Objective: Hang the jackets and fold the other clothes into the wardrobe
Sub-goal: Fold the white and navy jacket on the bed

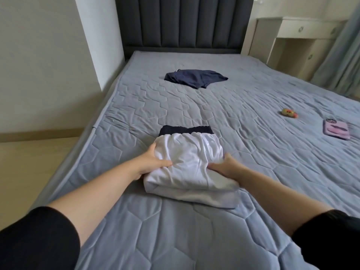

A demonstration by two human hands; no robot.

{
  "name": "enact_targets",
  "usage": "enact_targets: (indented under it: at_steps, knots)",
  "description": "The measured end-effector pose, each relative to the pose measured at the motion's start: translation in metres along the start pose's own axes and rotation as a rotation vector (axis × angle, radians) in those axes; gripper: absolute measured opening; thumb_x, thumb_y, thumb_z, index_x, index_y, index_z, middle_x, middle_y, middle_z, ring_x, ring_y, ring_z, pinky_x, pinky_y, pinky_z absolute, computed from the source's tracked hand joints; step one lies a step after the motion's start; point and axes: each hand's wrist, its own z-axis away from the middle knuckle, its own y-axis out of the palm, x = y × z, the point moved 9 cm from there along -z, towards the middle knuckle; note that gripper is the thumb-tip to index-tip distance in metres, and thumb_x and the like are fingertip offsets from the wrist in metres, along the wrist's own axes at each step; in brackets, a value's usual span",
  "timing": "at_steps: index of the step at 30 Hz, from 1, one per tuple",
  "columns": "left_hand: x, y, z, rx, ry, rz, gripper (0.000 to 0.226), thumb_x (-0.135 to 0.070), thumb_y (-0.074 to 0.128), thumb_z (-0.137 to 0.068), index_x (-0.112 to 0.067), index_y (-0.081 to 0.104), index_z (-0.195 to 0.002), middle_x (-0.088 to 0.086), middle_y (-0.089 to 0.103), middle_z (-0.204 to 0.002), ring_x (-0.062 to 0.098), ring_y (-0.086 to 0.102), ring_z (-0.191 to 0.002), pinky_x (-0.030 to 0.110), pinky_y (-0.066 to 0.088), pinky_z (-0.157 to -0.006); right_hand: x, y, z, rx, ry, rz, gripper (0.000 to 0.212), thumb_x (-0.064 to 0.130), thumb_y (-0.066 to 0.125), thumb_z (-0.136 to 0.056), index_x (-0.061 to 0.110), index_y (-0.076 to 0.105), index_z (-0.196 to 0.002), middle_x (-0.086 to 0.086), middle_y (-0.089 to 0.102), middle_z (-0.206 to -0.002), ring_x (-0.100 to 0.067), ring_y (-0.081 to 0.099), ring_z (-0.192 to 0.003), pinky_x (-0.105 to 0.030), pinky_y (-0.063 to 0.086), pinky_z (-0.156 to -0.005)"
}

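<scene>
We see a white folded garment with dark waistband mid-frame, navy shorts above, on a grey-blue hexagon-quilted bedcover

Single head-worn, wide-angle view, taken from the end of the bed opposite the headboard, tilted forward and down along the mattress toward 12 o'clock. The near field, at arm's reach, shows the left hand and right hand holding the folded white garment at centre, forearms entering from 8 and 4 o'clock. Farther off lie the navy garment at 12 o'clock, the white desk at 2 o'clock and the wall at 10 o'clock.
</scene>
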Motion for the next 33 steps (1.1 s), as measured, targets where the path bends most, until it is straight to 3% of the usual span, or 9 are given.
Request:
enact_targets:
  at_steps: [4,7,14,17,21,25,28,31,33]
  knots:
    - [-0.007,0.0,0.003,0.02,0.074,0.058,0.092,-0.005,0.072,-0.081,-0.026,0.016,-0.151,0.0,0.044,-0.137,0.01,0.051,-0.107,0.013,0.044,-0.08,0.009,-0.012,0.001,-0.096,-0.026,-0.002,0.057,0.035,0.071,-0.082,0.007,0.05,-0.127,-0.004,0.061,-0.098,-0.019,0.06,-0.085,-0.025,0.046,-0.067]
    - [-0.014,0.003,0.006,0.081,0.124,0.057,0.092,0.002,0.069,-0.08,-0.027,0.018,-0.151,-0.001,0.04,-0.143,0.011,0.044,-0.118,0.022,0.039,-0.092,0.03,-0.029,0.002,-0.223,-0.131,0.086,0.047,0.036,0.064,-0.087,0.008,0.052,-0.123,-0.011,0.059,-0.112,-0.022,0.056,-0.087,-0.028,0.037,-0.064]
    - [-0.016,0.006,0.009,0.17,0.215,-0.062,0.089,-0.001,0.067,-0.084,-0.028,0.016,-0.151,-0.018,0.029,-0.135,-0.001,0.03,-0.124,0.005,0.035,-0.082,0.045,-0.042,0.008,-0.251,-0.138,0.3,0.033,0.021,0.061,-0.086,0.012,0.043,-0.06,-0.001,0.045,-0.058,-0.015,0.04,-0.05,-0.024,0.03,-0.042]
    - [-0.022,0.009,0.008,0.193,0.215,-0.216,0.081,-0.009,0.064,-0.088,-0.027,0.017,-0.151,-0.01,0.026,-0.148,0.006,0.032,-0.131,0.021,0.034,-0.101,0.046,-0.045,0.007,-0.165,-0.037,0.471,0.028,0.017,0.052,-0.085,0.007,0.053,-0.059,-0.003,0.054,-0.044,-0.015,0.047,-0.037,-0.016,0.033,-0.035]
    - [-0.037,-0.001,0.005,-0.177,0.206,-0.7,0.067,-0.041,0.044,-0.096,-0.031,0.008,-0.152,0.005,0.003,-0.16,0.027,0.007,-0.146,0.041,0.013,-0.117,0.043,-0.045,0.009,-0.155,-0.052,0.685,0.034,0.012,0.044,-0.082,0.004,0.05,-0.049,-0.001,0.047,-0.028,-0.015,0.047,-0.029,-0.018,0.037,-0.04]
    - [-0.033,0.035,0.01,-0.118,0.328,-1.017,0.067,-0.061,0.019,-0.094,-0.039,-0.01,-0.149,-0.001,-0.009,-0.161,0.021,-0.014,-0.146,0.055,0.0,-0.115,0.054,-0.041,0.017,-0.338,-0.195,0.827,0.011,0.016,0.046,-0.085,0.008,0.053,-0.085,-0.012,0.066,-0.1,-0.028,0.056,-0.085,-0.032,0.045,-0.072]
    - [-0.027,0.038,0.008,-0.129,0.322,-1.083,0.078,-0.07,0.006,-0.082,-0.035,-0.011,-0.15,0.002,-0.006,-0.161,0.021,-0.013,-0.146,0.055,0.001,-0.115,0.092,-0.034,0.047,-0.638,-0.572,0.776,0.04,0.014,0.047,-0.088,0.009,0.044,-0.128,-0.012,0.045,-0.134,-0.032,0.041,-0.123,-0.042,0.036,-0.098]
    - [-0.027,0.039,0.008,-0.138,0.328,-1.105,0.076,-0.068,0.004,-0.083,-0.035,-0.01,-0.15,0.001,-0.005,-0.16,0.021,-0.011,-0.147,0.055,0.003,-0.115,0.11,0.005,0.064,-0.486,-0.879,0.646,0.049,0.026,0.042,-0.098,0.014,0.034,-0.145,-0.007,0.03,-0.154,-0.025,0.024,-0.142,-0.042,0.019,-0.114]
    - [-0.027,0.036,0.008,-0.143,0.326,-1.076,0.067,-0.062,0.012,-0.091,-0.036,-0.006,-0.151,-0.002,-0.005,-0.161,0.018,-0.01,-0.147,0.055,0.005,-0.115,0.086,0.034,0.046,-0.26,-0.784,0.756,0.053,0.038,0.032,-0.102,0.019,0.024,-0.15,0.002,0.017,-0.16,-0.015,0.009,-0.147,-0.042,0.008,-0.117]
